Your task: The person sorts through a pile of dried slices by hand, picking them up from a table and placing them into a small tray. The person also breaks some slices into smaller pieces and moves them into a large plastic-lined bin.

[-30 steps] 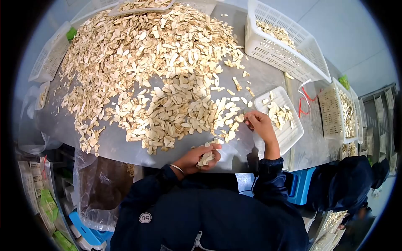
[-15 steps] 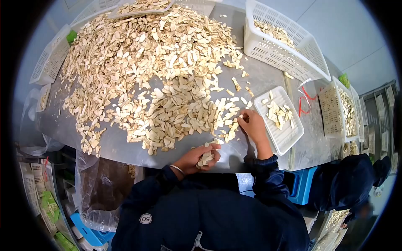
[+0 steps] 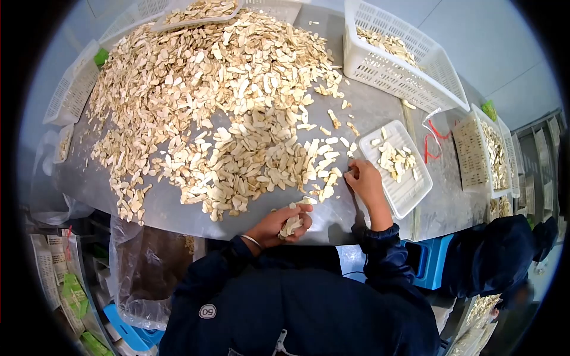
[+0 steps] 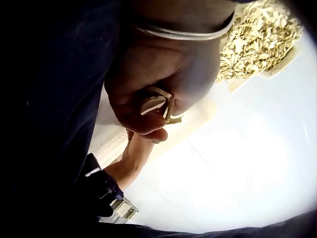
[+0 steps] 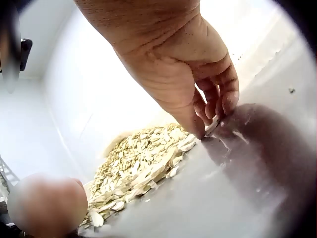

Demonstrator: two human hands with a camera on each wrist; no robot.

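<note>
Pale dried slices [image 3: 261, 148] lie in a large heap on the grey metal table [image 3: 160, 204]. Low at the table's front edge, my left hand [image 3: 278, 226] curls round several slices, whose edges show between the fingers of the left hand [image 4: 158, 89] in the left wrist view. My right hand [image 3: 368, 185] is at the table surface, between the loose slices and a white ribbed tray [image 3: 404, 199] holding some slices. In the right wrist view, thumb and fingertips of the right hand [image 5: 198, 79] pinch a thin slice against the table.
A white perforated basket [image 3: 409, 80] with slices stands at the back right, another basket [image 3: 472, 157] at the far right. Red and white cords [image 3: 432, 142] lie beside the tray. A clear plastic bag [image 3: 142, 267] lines a container below the front edge; a person in dark clothes [image 3: 496, 255] is at right.
My right hand moved left off the tray's near edge toward the loose slices, then slightly back right. My left hand keeps its grip in about the same place.
</note>
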